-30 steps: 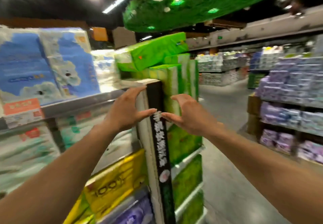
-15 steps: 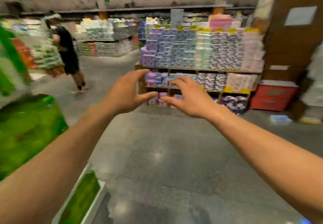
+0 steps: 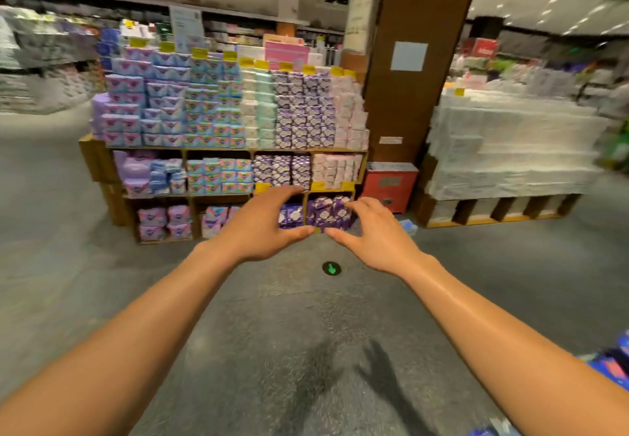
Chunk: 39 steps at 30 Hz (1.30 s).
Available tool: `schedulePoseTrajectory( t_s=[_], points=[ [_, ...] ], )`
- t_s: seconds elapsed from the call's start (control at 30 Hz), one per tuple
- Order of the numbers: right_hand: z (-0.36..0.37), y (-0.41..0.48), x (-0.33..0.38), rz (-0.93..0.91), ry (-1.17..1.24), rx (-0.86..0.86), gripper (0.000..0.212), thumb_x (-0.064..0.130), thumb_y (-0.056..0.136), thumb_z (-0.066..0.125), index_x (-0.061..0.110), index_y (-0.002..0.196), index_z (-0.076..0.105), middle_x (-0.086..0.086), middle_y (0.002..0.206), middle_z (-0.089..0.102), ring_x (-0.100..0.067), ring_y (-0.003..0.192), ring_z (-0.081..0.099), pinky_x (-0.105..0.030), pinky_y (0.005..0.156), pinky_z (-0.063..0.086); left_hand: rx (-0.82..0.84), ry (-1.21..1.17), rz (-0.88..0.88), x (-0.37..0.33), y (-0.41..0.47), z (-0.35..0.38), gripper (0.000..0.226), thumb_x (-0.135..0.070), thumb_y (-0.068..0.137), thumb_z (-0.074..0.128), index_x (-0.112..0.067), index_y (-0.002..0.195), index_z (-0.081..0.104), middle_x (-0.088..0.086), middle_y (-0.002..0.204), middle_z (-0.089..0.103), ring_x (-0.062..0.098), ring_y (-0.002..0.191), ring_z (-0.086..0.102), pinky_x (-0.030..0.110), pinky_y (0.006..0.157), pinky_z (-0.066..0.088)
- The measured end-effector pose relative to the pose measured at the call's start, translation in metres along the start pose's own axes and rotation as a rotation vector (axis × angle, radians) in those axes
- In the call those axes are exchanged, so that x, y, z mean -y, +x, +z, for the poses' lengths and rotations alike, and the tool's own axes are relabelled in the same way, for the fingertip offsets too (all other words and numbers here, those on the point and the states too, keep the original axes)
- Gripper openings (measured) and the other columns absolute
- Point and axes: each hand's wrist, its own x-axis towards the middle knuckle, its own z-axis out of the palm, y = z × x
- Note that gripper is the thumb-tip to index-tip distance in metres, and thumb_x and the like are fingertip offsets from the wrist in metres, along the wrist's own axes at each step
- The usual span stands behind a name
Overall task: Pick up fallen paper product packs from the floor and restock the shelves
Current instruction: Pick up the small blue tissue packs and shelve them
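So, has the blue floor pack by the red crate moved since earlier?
No. The blue pack still lies before the red crate's right corner; only the camera swung.

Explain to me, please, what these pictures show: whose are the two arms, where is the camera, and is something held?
There is no machine here. A person wears a wide-angle camera on the head, so you look forward and down along their bare arms. The left hand and the right hand reach out in front, fingers relaxed, and hold nothing. Below them is the grey shop floor. Ahead stands a wooden shelf unit filled with purple, blue and pink packs, beside a brown pillar. Near the pillar's foot a small pale blue thing lies on the floor, perhaps a fallen pack; it is too blurred to tell.
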Motion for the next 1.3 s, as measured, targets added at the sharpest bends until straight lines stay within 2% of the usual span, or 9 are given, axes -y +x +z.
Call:
schedulePoseTrajectory(
  t_s=[0.1, 0.3, 0.43, 0.57, 0.7, 0.9, 1.07, 1.2, 1.3],
  points=[
    [0.001, 0.061, -0.043, 0.111, 0.022, -0.05, 0.077, 0.067, 0.091, 0.057, 0.018, 0.149, 0.045, -0.006, 0.15, 0.044, -0.026, 0.14, 0.041, -0.039, 0.115, 0.037, 0.051, -0.05, 0.03, 0.026, 0.088, 0.027, 0.079, -0.055, 0.086, 0.072, -0.022, 0.151, 0.042, 0.002, 0.153, 0.048, 0.021, 0.138, 0.047, 0.033, 0.111, 0.036],
    [0.001, 0.163, -0.139, 0.358, 0.097, -0.145, 0.078, 0.066, 0.093, 0.055, 0.016, 0.152, 0.041, -0.003, 0.154, 0.041, -0.022, 0.142, 0.04, -0.04, 0.116, 0.038, 0.165, -0.091, 0.177, 0.053, 0.272, 0.093, 0.076, -0.055, 0.086, 0.072, -0.025, 0.15, 0.044, 0.001, 0.15, 0.05, 0.019, 0.134, 0.049, 0.03, 0.106, 0.038],
    [0.009, 0.222, -0.226, 0.476, 0.088, -0.134, 0.076, 0.065, 0.094, 0.054, 0.018, 0.152, 0.04, -0.003, 0.157, 0.038, -0.023, 0.145, 0.037, -0.041, 0.12, 0.031, 0.258, -0.149, 0.261, 0.052, 0.381, 0.17, 0.078, -0.059, 0.085, 0.07, -0.027, 0.151, 0.042, 0.0, 0.152, 0.048, 0.019, 0.136, 0.048, 0.039, 0.111, 0.041],
    [0.014, 0.294, -0.332, 0.599, 0.108, -0.164, 0.077, 0.065, 0.093, 0.056, 0.018, 0.152, 0.041, -0.001, 0.155, 0.038, -0.022, 0.142, 0.037, -0.035, 0.117, 0.033, 0.325, -0.157, 0.319, 0.05, 0.486, 0.263, 0.078, -0.057, 0.087, 0.069, -0.028, 0.153, 0.038, -0.003, 0.157, 0.042, 0.019, 0.141, 0.043, 0.033, 0.112, 0.035],
    [-0.007, 0.382, -0.428, 0.607, 0.058, -0.131, 0.07, 0.058, 0.096, 0.058, 0.017, 0.15, 0.043, -0.004, 0.153, 0.042, -0.022, 0.137, 0.044, -0.035, 0.11, 0.039, 0.36, -0.145, 0.3, 0.045, 0.598, 0.334, 0.078, -0.059, 0.088, 0.066, -0.028, 0.153, 0.037, -0.003, 0.158, 0.041, 0.017, 0.141, 0.041, 0.031, 0.112, 0.034],
    [-0.036, 0.531, -0.554, 0.561, 0.002, -0.083, 0.075, 0.067, 0.093, 0.054, 0.02, 0.15, 0.042, -0.001, 0.152, 0.045, -0.02, 0.136, 0.045, -0.038, 0.108, 0.044, 0.334, -0.198, 0.244, 0.048, 0.769, 0.402, 0.079, -0.058, 0.088, 0.067, -0.026, 0.154, 0.037, -0.001, 0.157, 0.042, 0.018, 0.14, 0.043, 0.033, 0.112, 0.036],
    [-0.02, 0.65, -0.645, 0.57, 0.04, -0.045, 0.074, 0.063, 0.093, 0.058, 0.018, 0.151, 0.042, 0.0, 0.154, 0.042, -0.022, 0.14, 0.043, -0.038, 0.113, 0.041, 0.355, -0.237, 0.214, 0.079, 0.892, 0.474, 0.08, -0.061, 0.087, 0.066, -0.028, 0.154, 0.037, -0.002, 0.156, 0.042, 0.017, 0.14, 0.043, 0.033, 0.112, 0.036],
    [0.003, 0.758, -0.726, 0.582, 0.039, -0.029, 0.078, 0.064, 0.093, 0.058, 0.017, 0.153, 0.038, -0.003, 0.157, 0.04, -0.022, 0.14, 0.043, -0.036, 0.109, 0.039, 0.379, -0.282, 0.219, 0.115, 1.01, 0.544, 0.083, -0.065, 0.083, 0.065, -0.028, 0.152, 0.039, -0.001, 0.152, 0.046, 0.017, 0.136, 0.047, 0.036, 0.111, 0.041],
    [0.011, 0.836, -0.787, 0.68, 0.072, -0.022, 0.069, 0.065, 0.092, 0.058, 0.017, 0.141, 0.049, -0.007, 0.144, 0.05, -0.025, 0.128, 0.052, -0.038, 0.102, 0.045, 0.421, -0.287, 0.243, 0.134, 1.111, 0.593, 0.078, -0.058, 0.087, 0.067, -0.024, 0.152, 0.04, 0.001, 0.154, 0.045, 0.018, 0.139, 0.044, 0.033, 0.113, 0.037]
  ],
)
